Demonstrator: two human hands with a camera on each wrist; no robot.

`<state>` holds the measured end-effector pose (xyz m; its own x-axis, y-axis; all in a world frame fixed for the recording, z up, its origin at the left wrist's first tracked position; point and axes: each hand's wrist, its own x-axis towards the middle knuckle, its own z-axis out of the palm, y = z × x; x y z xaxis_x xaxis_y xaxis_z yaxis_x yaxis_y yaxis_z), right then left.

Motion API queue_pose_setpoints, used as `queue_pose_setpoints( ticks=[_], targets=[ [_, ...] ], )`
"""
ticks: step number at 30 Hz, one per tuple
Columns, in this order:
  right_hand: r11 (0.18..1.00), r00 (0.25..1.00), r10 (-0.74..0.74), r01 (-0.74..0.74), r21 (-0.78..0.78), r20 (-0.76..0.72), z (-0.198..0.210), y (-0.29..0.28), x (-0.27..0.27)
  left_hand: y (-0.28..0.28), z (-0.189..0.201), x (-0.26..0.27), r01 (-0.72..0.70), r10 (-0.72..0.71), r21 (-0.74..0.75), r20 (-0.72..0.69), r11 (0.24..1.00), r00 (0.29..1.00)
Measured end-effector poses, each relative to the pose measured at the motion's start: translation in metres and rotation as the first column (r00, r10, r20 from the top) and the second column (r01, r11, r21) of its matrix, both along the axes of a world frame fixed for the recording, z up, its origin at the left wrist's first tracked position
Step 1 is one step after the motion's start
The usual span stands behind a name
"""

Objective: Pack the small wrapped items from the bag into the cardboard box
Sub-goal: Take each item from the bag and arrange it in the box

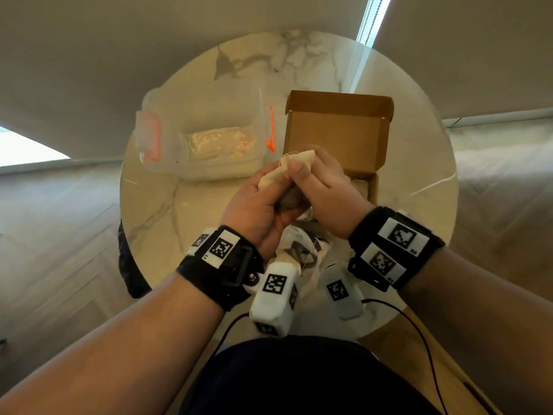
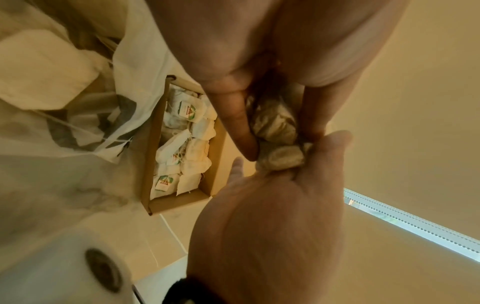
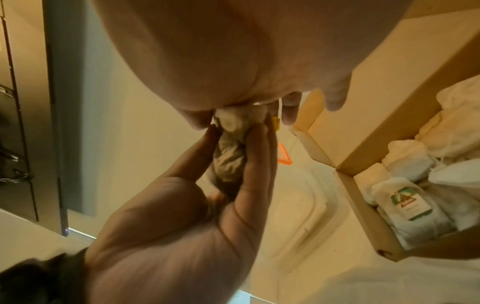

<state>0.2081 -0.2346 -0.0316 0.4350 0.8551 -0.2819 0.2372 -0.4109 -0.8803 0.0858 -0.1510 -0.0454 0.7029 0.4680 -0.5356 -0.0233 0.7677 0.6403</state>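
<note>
Both hands hold one small wrapped item [image 1: 302, 158], a cream cloth pouch with loose thread, above the table just left of the cardboard box [image 1: 335, 130]. My left hand [image 1: 269, 193] grips its lower part and my right hand [image 1: 311, 181] pinches its top. The right wrist view shows the wrapped item [image 3: 231, 162] squeezed between fingers of both hands. The box [image 2: 153, 164] stands open with its lid raised. Several wrapped items [image 2: 187, 144], some with printed tags, lie in it. The white plastic bag [image 1: 299, 250] lies crumpled under my wrists.
A clear plastic container [image 1: 209, 145] with orange clips [image 1: 270, 130] sits left of the box on the round marble table [image 1: 179, 205]. Wrist camera cables [image 1: 419, 327] hang at the table's near edge. Floor surrounds the table.
</note>
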Motion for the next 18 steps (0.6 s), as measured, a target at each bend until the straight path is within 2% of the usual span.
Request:
queue_pose_setpoints(
  ticks=[3,4,6,8,9,11,14,18],
  targets=[
    [0.996,0.996,0.087,-0.087,-0.027,-0.027,-0.007,0.001,0.003,0.014,-0.007,-0.001,-0.017,0.020,0.029,-0.104,0.999,0.994],
    [0.997,0.995,0.076,-0.077,-0.003,-0.063,-0.010,-0.001,0.005,0.020,-0.010,-0.002,-0.015,0.020,0.036,-0.134,0.999,0.991],
    [0.998,0.993,-0.060,0.058,-0.025,-0.102,-0.023,-0.009,0.010,0.033,-0.017,-0.005,0.013,-0.001,0.053,-0.212,0.999,0.977],
    [0.966,0.980,-0.193,0.198,-0.168,0.045,-0.041,-0.023,0.016,0.044,-0.030,-0.009,0.047,-0.021,0.073,-0.329,0.996,0.944],
    [0.937,0.968,-0.195,0.231,-0.261,0.157,-0.054,-0.030,0.019,0.049,-0.038,-0.012,0.055,-0.017,0.085,-0.395,0.995,0.919],
    [0.885,0.953,-0.131,0.236,-0.401,0.273,-0.076,-0.041,0.019,0.054,-0.053,-0.014,0.049,0.007,0.102,-0.488,0.994,0.873],
    [0.873,0.946,-0.078,0.217,-0.437,0.314,-0.096,-0.043,0.015,0.053,-0.066,-0.009,0.053,-0.001,0.085,-0.524,0.995,0.852],
    [0.870,0.943,-0.011,0.173,-0.462,0.331,-0.104,-0.037,0.019,0.045,-0.071,0.003,0.074,-0.073,-0.021,-0.544,0.997,0.836]
  ],
)
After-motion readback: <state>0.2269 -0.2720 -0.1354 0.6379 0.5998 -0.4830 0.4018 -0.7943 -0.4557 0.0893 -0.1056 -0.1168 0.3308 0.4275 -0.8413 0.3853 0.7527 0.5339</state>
